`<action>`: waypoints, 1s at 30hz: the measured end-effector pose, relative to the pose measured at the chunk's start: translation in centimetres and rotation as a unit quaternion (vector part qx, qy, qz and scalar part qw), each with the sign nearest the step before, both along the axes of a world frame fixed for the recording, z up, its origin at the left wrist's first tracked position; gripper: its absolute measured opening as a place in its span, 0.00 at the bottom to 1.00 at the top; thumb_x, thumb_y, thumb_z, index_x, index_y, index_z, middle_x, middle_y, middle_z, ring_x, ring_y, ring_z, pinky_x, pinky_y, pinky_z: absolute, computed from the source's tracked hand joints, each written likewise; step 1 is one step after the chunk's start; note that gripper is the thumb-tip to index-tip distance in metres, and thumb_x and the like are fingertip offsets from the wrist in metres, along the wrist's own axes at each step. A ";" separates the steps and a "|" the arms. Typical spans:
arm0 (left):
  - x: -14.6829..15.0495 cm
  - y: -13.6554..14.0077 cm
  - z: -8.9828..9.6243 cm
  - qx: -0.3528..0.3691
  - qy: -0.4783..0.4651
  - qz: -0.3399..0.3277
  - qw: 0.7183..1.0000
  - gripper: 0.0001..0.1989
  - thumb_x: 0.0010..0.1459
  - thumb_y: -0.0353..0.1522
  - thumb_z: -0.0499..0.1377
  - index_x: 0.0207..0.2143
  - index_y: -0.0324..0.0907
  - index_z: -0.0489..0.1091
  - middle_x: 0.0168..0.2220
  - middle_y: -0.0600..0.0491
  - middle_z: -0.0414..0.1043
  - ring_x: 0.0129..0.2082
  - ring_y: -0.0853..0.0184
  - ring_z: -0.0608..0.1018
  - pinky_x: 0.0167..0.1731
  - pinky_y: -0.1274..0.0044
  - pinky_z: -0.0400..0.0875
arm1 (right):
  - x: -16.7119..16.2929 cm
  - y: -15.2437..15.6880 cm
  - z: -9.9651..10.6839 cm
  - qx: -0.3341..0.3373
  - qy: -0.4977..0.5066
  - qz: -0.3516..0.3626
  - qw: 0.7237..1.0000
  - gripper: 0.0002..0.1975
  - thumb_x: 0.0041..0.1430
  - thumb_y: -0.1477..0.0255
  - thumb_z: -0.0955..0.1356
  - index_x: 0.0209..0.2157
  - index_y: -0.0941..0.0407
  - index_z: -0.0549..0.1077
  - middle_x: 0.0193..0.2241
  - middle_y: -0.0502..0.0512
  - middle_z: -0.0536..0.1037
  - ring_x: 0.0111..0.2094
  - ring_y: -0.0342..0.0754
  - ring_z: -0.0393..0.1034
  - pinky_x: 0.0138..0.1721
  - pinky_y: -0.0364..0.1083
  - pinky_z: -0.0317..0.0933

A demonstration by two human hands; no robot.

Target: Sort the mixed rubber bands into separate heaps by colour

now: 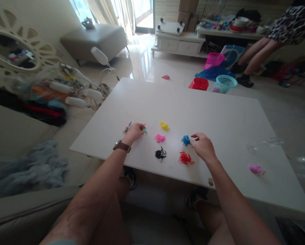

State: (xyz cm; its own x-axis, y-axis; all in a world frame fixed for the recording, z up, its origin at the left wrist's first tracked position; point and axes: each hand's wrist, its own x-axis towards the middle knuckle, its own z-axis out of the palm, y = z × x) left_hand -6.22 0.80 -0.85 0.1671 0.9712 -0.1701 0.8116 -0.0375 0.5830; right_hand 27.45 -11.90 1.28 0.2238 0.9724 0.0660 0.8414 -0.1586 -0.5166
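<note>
Firstly, left hand (135,132): palm down, wrist strapped with a brown-banded watch (122,146), fingers bent over a mixed-colour pile (126,129); whether they grip any piece cannot be told. Right hand (203,145): forearm angled inward from the lower right, thumb and fingers parted, partly open at the right edge of a blue pile (185,140); no held piece discernible. Between the hands: yellow pile (164,126), farthest out; pink pile (160,137); black pile (160,154), nearer the front edge. Red pile (185,158): just below the blue. Purple item (256,169): well apart, right. All on one white table (219,112).
</note>
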 end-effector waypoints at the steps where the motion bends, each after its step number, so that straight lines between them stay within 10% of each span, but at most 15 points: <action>1: 0.0 -0.1 -0.6 0.019 0.009 -0.039 0.999 0.15 0.46 0.24 0.61 0.37 0.41 0.80 0.37 0.48 0.77 0.37 0.62 0.78 0.41 0.75 0.70 | -0.1 0.0 0.1 -0.002 -0.001 0.001 1.000 0.08 0.56 0.69 0.67 0.36 0.55 0.76 0.38 0.55 0.78 0.34 0.48 0.73 0.37 0.46 0.63; 18: 0.1 0.3 -1.4 0.062 0.079 -0.093 0.991 0.07 0.51 0.24 0.57 0.25 0.41 0.74 0.36 0.47 0.73 0.37 0.62 0.76 0.39 0.74 0.68 | -1.0 0.7 0.1 -0.035 0.001 0.025 0.999 0.06 0.57 0.71 0.67 0.33 0.55 0.76 0.37 0.53 0.77 0.35 0.47 0.72 0.39 0.46 0.62; 30: 3.4 -0.7 1.7 0.045 -0.123 -0.079 0.988 0.02 0.50 0.29 0.61 0.26 0.40 0.72 0.26 0.53 0.75 0.27 0.69 0.73 0.29 0.78 0.64 | -1.9 0.9 0.2 -0.015 0.017 0.043 0.999 0.06 0.56 0.72 0.67 0.32 0.55 0.76 0.36 0.54 0.78 0.35 0.47 0.72 0.40 0.46 0.63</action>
